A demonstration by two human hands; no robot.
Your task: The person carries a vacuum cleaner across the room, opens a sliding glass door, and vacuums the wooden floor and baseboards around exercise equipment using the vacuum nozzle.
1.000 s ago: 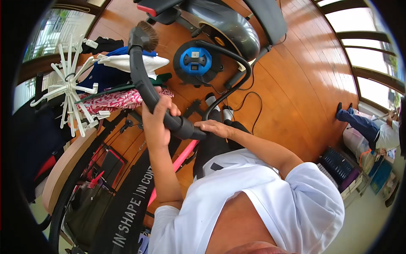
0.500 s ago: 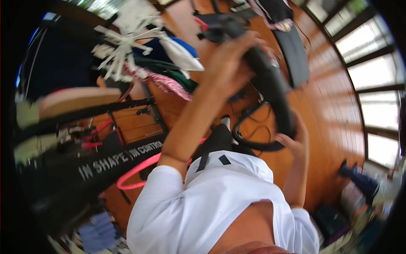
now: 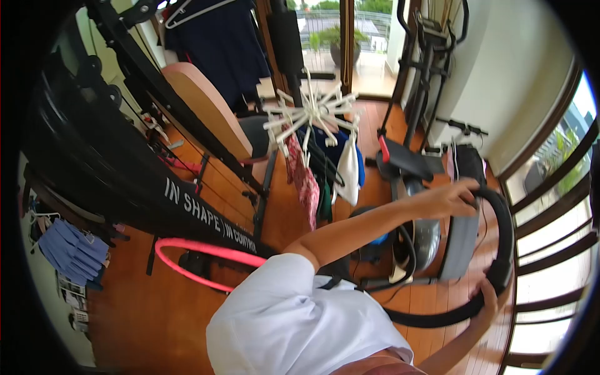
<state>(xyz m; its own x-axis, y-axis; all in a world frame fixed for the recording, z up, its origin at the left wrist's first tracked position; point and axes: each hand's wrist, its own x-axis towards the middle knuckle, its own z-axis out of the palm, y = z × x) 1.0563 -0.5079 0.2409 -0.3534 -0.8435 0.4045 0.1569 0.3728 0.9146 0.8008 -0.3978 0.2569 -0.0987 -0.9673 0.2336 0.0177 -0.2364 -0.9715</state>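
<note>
A black vacuum hose (image 3: pixel 507 225) curves along the right side, over the floor near the windows. My left hand (image 3: pixel 447 199) reaches across to its upper end with the fingers curled round the black tube. Lower down, my right hand (image 3: pixel 490 300) grips the hose just below a thick black collar. The brush end is not visible. Below my left forearm, the blue and black round vacuum (image 3: pixel 375 240) is partly hidden, beside a grey and black exercise machine (image 3: pixel 417 231).
A white clip hanger (image 3: pixel 315 112) holds clothes, including a pink patterned cloth (image 3: pixel 301 181). A black gym frame (image 3: pixel 187 194) and a pink hoop (image 3: pixel 181 270) stand left. An elliptical trainer (image 3: pixel 425 69) is at the back. Windows (image 3: pixel 556 281) line the right.
The view has turned, bringing the back doors and elliptical trainer into sight. Both hands have swung the hose to the right, away from the hanging clothes. The brush head has gone out of sight.
</note>
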